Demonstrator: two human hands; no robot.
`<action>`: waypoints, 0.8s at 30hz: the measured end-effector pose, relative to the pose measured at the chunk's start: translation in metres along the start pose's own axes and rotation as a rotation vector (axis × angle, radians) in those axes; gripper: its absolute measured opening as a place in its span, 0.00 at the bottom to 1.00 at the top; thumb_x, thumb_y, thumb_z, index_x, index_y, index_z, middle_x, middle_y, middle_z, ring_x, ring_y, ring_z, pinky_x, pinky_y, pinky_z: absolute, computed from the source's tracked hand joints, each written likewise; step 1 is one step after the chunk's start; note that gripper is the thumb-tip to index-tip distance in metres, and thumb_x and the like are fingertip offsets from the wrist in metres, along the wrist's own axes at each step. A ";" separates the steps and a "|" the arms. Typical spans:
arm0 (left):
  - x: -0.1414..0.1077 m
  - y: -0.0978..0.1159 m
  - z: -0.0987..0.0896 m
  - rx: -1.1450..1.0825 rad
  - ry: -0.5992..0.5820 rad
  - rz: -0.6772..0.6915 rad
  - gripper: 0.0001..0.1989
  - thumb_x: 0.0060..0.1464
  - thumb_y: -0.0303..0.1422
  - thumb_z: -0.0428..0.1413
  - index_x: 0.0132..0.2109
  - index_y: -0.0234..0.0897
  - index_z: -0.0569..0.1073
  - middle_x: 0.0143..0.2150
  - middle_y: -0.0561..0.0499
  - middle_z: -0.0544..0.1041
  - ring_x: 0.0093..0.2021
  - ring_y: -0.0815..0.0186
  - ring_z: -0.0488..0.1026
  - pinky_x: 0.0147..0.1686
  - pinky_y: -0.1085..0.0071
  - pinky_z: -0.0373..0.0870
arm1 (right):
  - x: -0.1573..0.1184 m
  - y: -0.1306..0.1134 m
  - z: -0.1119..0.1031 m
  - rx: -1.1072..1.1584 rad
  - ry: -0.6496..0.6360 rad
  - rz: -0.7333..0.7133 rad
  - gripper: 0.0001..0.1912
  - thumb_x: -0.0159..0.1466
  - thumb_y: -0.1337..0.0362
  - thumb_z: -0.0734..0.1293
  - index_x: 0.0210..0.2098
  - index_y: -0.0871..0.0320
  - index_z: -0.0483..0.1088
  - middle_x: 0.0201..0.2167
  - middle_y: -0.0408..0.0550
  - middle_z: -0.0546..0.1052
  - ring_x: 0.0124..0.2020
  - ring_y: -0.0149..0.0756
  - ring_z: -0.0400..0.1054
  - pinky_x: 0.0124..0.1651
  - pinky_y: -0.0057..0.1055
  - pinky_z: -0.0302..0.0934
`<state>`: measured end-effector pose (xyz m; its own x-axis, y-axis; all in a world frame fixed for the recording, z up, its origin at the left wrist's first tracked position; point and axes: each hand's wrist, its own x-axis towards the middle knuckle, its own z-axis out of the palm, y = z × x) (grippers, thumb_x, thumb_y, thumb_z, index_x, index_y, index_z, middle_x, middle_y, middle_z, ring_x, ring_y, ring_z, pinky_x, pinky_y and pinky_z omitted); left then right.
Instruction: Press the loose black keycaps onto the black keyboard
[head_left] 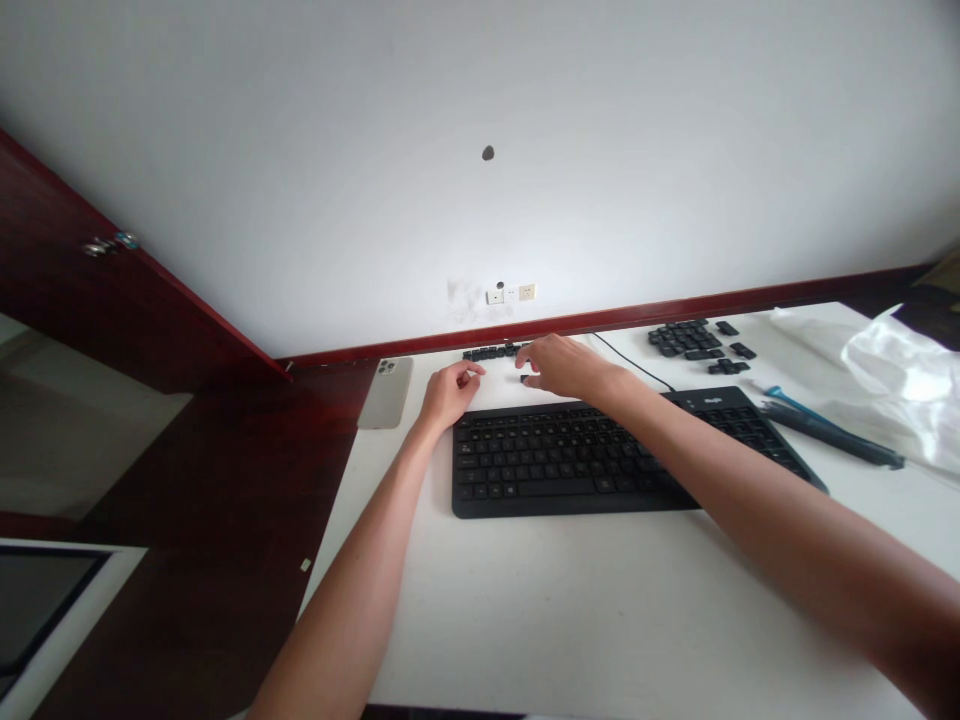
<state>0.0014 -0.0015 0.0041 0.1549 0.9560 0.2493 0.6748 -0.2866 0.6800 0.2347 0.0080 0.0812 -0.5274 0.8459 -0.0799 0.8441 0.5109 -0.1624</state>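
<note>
A black keyboard (555, 458) lies on the white table, its left part uncovered and its right part crossed by my right forearm. Beyond its back edge my right hand (564, 366) reaches down, thumb and forefinger apart. A small black keycap (524, 379) shows right at the thumb tip; I cannot tell whether it touches. By the keyboard's back left corner rests my left hand (448, 394), fingers loosely bent, thumb apart from them, nothing visible between. A row of black keycaps (487, 353) lines the table's far edge, between and beyond both hands.
Several loose keycaps (684, 339) lie in a group at the back right. Near the keyboard's right end are a long black strip with a blue tool (832, 432) and crumpled clear plastic (892, 370). A phone (387, 393) sits at the left edge. A cable (634, 362) runs backward.
</note>
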 end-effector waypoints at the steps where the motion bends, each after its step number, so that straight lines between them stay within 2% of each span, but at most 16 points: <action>1: 0.000 0.000 0.000 -0.005 0.003 0.001 0.10 0.58 0.32 0.54 0.42 0.39 0.81 0.23 0.58 0.67 0.25 0.68 0.64 0.31 0.72 0.60 | 0.002 0.001 0.003 0.007 0.004 -0.020 0.18 0.64 0.63 0.69 0.53 0.56 0.77 0.48 0.54 0.81 0.50 0.49 0.74 0.51 0.39 0.65; 4: 0.000 0.000 0.000 -0.017 0.002 0.009 0.10 0.58 0.31 0.54 0.42 0.38 0.81 0.23 0.57 0.68 0.25 0.68 0.65 0.31 0.72 0.60 | 0.007 0.005 0.012 0.019 0.000 -0.070 0.17 0.63 0.70 0.66 0.50 0.55 0.79 0.50 0.53 0.80 0.52 0.48 0.73 0.53 0.39 0.65; 7: 0.000 0.000 0.000 -0.020 -0.001 0.015 0.10 0.58 0.31 0.54 0.42 0.39 0.80 0.23 0.57 0.68 0.25 0.68 0.65 0.31 0.72 0.60 | 0.008 0.005 0.016 0.036 -0.025 -0.081 0.19 0.62 0.76 0.62 0.45 0.56 0.81 0.47 0.52 0.81 0.49 0.46 0.75 0.52 0.37 0.65; 11: 0.000 -0.002 0.001 -0.014 0.000 0.021 0.11 0.58 0.31 0.54 0.42 0.39 0.80 0.23 0.58 0.68 0.25 0.69 0.64 0.31 0.72 0.59 | 0.004 0.002 0.012 0.068 -0.002 -0.114 0.20 0.58 0.77 0.62 0.43 0.57 0.81 0.43 0.51 0.83 0.45 0.45 0.76 0.49 0.35 0.65; 15: 0.000 -0.004 0.001 -0.004 -0.001 0.031 0.11 0.58 0.31 0.54 0.42 0.39 0.81 0.23 0.58 0.68 0.25 0.69 0.64 0.31 0.72 0.59 | -0.016 0.008 -0.003 0.153 0.030 -0.172 0.18 0.58 0.74 0.63 0.41 0.56 0.82 0.41 0.48 0.83 0.41 0.40 0.76 0.46 0.33 0.67; 19: 0.000 -0.005 0.001 -0.003 0.007 0.039 0.11 0.58 0.31 0.54 0.42 0.40 0.81 0.23 0.58 0.67 0.25 0.69 0.63 0.31 0.72 0.58 | -0.049 0.023 -0.017 0.251 -0.016 -0.153 0.14 0.60 0.67 0.65 0.41 0.54 0.81 0.42 0.47 0.83 0.40 0.40 0.76 0.42 0.33 0.69; 24: -0.001 -0.005 0.001 -0.014 0.003 0.046 0.11 0.57 0.31 0.54 0.42 0.39 0.80 0.23 0.58 0.66 0.24 0.69 0.62 0.30 0.72 0.57 | -0.073 0.031 -0.023 0.453 -0.220 -0.146 0.12 0.61 0.57 0.69 0.41 0.52 0.81 0.40 0.46 0.83 0.43 0.42 0.77 0.44 0.34 0.70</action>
<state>-0.0013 -0.0012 -0.0001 0.1834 0.9416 0.2823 0.6568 -0.3311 0.6775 0.3014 -0.0344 0.1043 -0.6853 0.6937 -0.2215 0.6598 0.4627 -0.5921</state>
